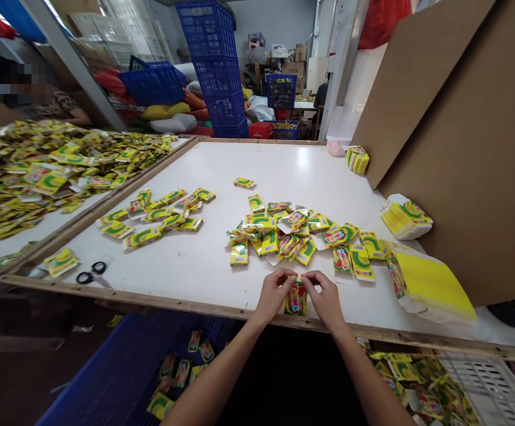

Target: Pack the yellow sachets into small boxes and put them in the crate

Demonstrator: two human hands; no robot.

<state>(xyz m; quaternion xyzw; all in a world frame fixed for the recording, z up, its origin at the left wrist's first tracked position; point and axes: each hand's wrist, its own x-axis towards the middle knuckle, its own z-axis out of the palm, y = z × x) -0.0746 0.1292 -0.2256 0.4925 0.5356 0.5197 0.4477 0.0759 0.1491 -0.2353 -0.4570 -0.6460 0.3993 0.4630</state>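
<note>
My left hand (pixel 274 294) and my right hand (pixel 326 297) both pinch the top edge of one small yellow and red packet (pixel 295 299), held upright at the near edge of the white table (pixel 204 266). Both hands are closed on it. Just beyond them lies a loose pile of yellow-green packets (pixel 297 234). A second scatter of packets (pixel 157 216) lies to the left on the same table.
Stacks of yellow cards (pixel 426 281) and another stack (pixel 405 218) sit at the right beside leaning cardboard sheets (pixel 461 148). Scissors (pixel 91 272) lie at the near left. A blue crate (pixel 119 378) with packets sits below. Another person (pixel 26 89) is at the far left table.
</note>
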